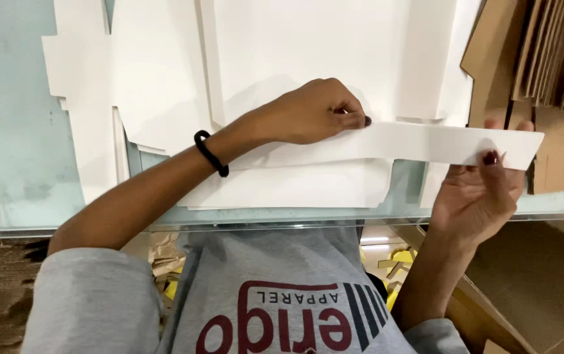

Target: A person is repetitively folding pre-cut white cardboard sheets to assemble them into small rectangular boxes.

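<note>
Working across a pale glass-topped table (13, 131), with flat white card blanks (164, 72) spread over most of its far half and a stack of brown cardboard sheets (550, 52) leaning at its far right corner. Nearer the front edge, middle to right, lies the piece in hand: a white card blank (308, 177) with a long flap (439, 143) folded up and running out toward the right edge. Left hand (314, 113) is closed in a pinch, fingertips pressing the flap's crease down against the blank. Right hand (475, 190) is closed on the flap's free end, thumb in front, fingers behind, lifting it clear of the table. Black band (211, 153) on the left wrist. Likely risks, judged from this: if the left fingers slide off the score line, the crease could run crooked; too hard a pull from the right could kink or tear the thin flap; the blank sits close to the front edge and could slip off the smooth glass; loose sheets beneath may shift with it.
</note>
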